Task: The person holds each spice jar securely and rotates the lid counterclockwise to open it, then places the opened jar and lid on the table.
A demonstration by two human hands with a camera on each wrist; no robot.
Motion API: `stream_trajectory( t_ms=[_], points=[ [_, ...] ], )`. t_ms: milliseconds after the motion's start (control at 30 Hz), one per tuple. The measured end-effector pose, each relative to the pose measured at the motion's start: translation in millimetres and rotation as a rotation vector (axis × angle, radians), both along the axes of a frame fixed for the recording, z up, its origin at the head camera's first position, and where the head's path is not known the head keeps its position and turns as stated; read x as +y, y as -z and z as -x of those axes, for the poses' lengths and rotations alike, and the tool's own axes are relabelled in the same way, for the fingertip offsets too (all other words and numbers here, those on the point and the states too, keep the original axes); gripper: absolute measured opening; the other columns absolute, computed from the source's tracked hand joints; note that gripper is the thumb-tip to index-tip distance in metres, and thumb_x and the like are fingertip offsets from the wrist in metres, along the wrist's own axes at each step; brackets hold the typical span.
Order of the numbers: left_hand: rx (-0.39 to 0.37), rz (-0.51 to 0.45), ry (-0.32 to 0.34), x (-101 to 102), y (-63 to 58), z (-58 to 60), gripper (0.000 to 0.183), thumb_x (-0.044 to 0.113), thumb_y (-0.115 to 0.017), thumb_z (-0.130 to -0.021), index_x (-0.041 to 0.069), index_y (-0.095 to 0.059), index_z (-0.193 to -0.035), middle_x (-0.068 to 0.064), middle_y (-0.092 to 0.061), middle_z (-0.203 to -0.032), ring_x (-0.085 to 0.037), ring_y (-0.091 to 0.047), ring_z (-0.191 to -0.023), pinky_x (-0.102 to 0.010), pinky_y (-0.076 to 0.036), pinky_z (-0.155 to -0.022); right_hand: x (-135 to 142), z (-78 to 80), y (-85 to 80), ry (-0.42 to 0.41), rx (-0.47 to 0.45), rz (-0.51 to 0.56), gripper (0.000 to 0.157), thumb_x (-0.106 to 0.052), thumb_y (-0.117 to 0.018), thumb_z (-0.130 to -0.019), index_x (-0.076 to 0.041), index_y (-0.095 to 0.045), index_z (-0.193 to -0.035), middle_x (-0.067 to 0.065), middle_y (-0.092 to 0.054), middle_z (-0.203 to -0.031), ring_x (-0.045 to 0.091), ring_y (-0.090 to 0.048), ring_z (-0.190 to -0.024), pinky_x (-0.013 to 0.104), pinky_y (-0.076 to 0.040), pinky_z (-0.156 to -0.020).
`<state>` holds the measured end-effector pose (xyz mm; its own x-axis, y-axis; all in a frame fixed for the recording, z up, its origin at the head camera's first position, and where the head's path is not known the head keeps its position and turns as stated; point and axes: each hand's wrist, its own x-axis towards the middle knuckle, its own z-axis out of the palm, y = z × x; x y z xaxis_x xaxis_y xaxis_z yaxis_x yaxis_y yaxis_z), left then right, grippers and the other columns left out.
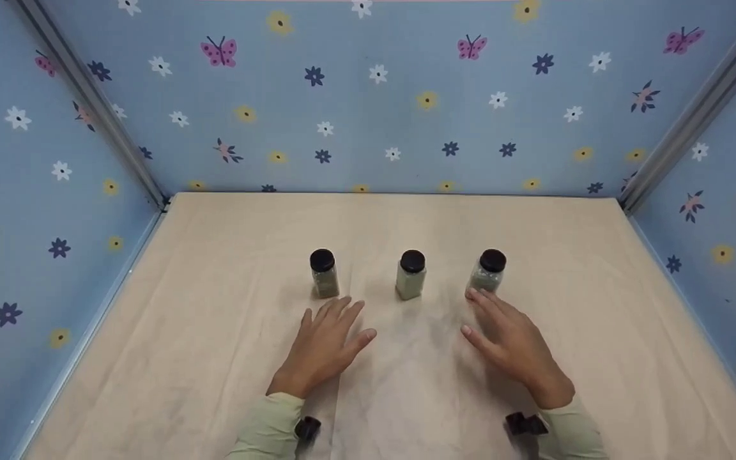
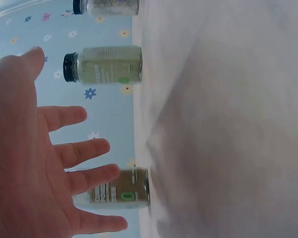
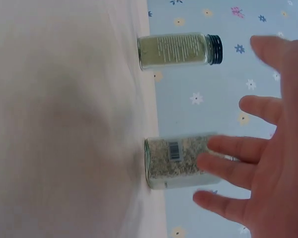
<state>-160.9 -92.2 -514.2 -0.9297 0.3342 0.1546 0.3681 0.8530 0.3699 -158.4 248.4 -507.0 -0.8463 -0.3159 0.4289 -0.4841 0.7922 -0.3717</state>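
I see left hand (image 1: 322, 348) and right hand (image 1: 515, 348), fingers released, diagonally before the middle spice jar (image 1: 411, 284), probably parted for clearance.

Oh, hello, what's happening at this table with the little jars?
A person has both hands out over a cloth-covered table, facing three black-lidded jars standing upright in a row. The left hand, fingers spread, is just in front of the left jar. The right hand is at the right jar; whether its fingertips touch the glass is hard to tell. Neither hand grips anything, and the middle jar stands between them.
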Motion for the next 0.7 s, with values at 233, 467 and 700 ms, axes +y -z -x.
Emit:
stream_trajectory(
  t_ms=[233, 467, 700],
  points=[
    [0.045, 0.015, 0.043, 6, 2.2, 1.2, 0.061, 0.061, -0.029, -0.093, 0.018, -0.057, -0.126, -0.005, -0.051, -0.130, -0.024, -0.045, -0.121, -0.049, -0.029, -0.100, 2, 8.5, -5.4, 0.028, -0.134, 0.077, 0.051, -0.050, -0.056, -0.088, -0.018, -0.056, -0.128, -0.001, -0.057, -0.123, 0.018, -0.054, -0.110, 0.044, -0.043, -0.090],
    [0.002, 0.016, 0.079, 18, 1.7, 5.6, 0.058, 0.058, -0.029, -0.095, 0.018, -0.058, -0.125, -0.003, -0.053, -0.126, -0.021, -0.048, -0.117, -0.045, -0.036, -0.095, 9, 23.8, -6.1, 0.048, -0.165, 0.181, 0.043, -0.044, -0.057, -0.089, -0.012, -0.064, -0.116, 0.002, -0.065, -0.106, 0.015, -0.060, -0.093, 0.042, -0.048, -0.081],
    [-0.036, 0.013, 0.094, 22, 1.7, 6.0, 0.056, 0.059, -0.030, -0.094, 0.020, -0.058, -0.124, 0.002, -0.055, -0.122, -0.018, -0.051, -0.113, -0.043, -0.042, -0.089, 11, 30.3, 4.8, 0.039, -0.199, 0.219, 0.036, -0.038, -0.059, -0.090, -0.010, -0.066, -0.111, 0.003, -0.066, -0.102, 0.014, -0.061, -0.091, 0.040, -0.050, -0.077]
  ],
)
